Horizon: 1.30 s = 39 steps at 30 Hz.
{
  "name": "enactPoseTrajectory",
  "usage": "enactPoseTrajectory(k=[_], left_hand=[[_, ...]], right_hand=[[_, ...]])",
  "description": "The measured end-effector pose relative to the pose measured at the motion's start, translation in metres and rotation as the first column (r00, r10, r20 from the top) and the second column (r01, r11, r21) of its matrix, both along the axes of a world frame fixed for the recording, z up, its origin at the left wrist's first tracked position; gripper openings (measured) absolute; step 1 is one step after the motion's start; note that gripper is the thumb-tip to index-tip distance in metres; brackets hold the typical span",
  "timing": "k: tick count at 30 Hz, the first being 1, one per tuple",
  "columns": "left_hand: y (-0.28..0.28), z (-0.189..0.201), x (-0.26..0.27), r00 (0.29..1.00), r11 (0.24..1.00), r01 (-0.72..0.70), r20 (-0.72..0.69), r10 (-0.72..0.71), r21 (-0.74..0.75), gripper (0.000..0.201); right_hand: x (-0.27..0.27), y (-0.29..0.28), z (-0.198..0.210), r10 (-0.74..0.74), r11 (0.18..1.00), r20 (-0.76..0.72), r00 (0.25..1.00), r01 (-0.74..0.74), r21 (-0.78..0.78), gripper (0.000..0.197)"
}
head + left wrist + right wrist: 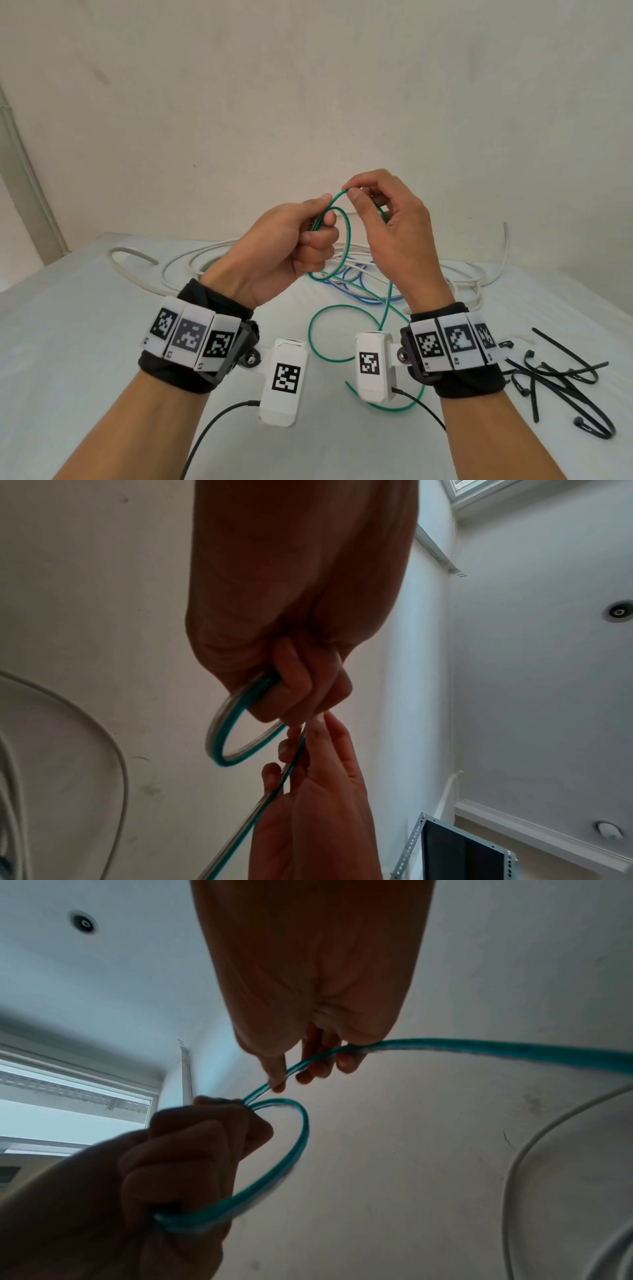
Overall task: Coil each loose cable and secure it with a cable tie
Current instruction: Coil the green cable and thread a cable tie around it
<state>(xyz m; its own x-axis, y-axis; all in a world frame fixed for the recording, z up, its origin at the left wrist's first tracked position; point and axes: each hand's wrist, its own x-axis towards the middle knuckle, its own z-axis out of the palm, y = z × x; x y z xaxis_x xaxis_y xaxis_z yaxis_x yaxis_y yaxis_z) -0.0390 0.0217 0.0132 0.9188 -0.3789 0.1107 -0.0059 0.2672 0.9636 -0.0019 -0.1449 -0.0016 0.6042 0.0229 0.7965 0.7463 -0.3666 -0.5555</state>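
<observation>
Both hands are raised above the white table (85,325). My left hand (308,236) grips a small loop of thin green cable (347,240) in its curled fingers; the loop (219,739) hangs below the fist. My right hand (373,209) pinches the same green cable (445,1046) between thumb and forefinger just beyond the loop. The cable's loose tail (317,339) trails down onto the table between my wrists. In the right wrist view the left fist (192,1150) holds the loop (291,1153).
A tangle of white cable (191,263) and blue cable (359,277) lies at the back of the table. Several black cable ties (561,377) are scattered at the right. A white wall stands close behind.
</observation>
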Motion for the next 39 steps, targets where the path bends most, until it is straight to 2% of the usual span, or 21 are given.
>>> enactPoseTrajectory(k=[10,16,21,24,28,32,35,39], left_hand=[[-0.010,0.002,-0.004,0.997,0.996,0.062,-0.036,-0.065,-0.065,0.040],[-0.004,0.002,-0.001,0.976,0.959,0.108,-0.155,-0.153,-0.263,0.031],[-0.008,0.001,-0.002,0.965,0.945,0.117,-0.189,-0.180,-0.304,0.031],[-0.010,0.003,-0.003,0.973,0.957,0.083,-0.185,-0.138,-0.278,0.033],[-0.021,0.003,-0.005,0.993,0.991,0.016,-0.113,-0.031,-0.136,0.045],[-0.023,0.002,-0.005,0.992,0.993,0.025,-0.118,-0.039,-0.116,0.047],[-0.019,0.001,-0.006,0.975,0.976,0.068,-0.192,-0.108,-0.207,0.043],[-0.012,0.002,-0.006,0.944,0.926,0.127,-0.245,-0.223,-0.355,0.033]], right_hand=[[0.002,0.007,-0.003,-0.095,0.986,0.010,0.995,0.093,0.138,0.010],[-0.001,0.007,0.000,0.024,0.986,0.004,1.000,-0.024,0.165,0.009],[-0.004,0.002,0.003,0.070,0.982,0.019,0.997,-0.073,0.175,0.008],[-0.005,0.000,0.005,0.076,0.982,0.016,0.997,-0.078,0.174,0.008],[-0.003,0.001,0.005,-0.006,0.977,0.022,1.000,0.001,0.213,0.008],[-0.002,-0.001,0.005,-0.086,0.972,0.036,0.996,0.076,0.222,0.009],[-0.004,0.002,0.003,-0.094,0.973,0.038,0.995,0.083,0.216,0.008],[-0.004,-0.001,0.004,0.033,0.979,0.006,0.999,-0.034,0.199,0.007]])
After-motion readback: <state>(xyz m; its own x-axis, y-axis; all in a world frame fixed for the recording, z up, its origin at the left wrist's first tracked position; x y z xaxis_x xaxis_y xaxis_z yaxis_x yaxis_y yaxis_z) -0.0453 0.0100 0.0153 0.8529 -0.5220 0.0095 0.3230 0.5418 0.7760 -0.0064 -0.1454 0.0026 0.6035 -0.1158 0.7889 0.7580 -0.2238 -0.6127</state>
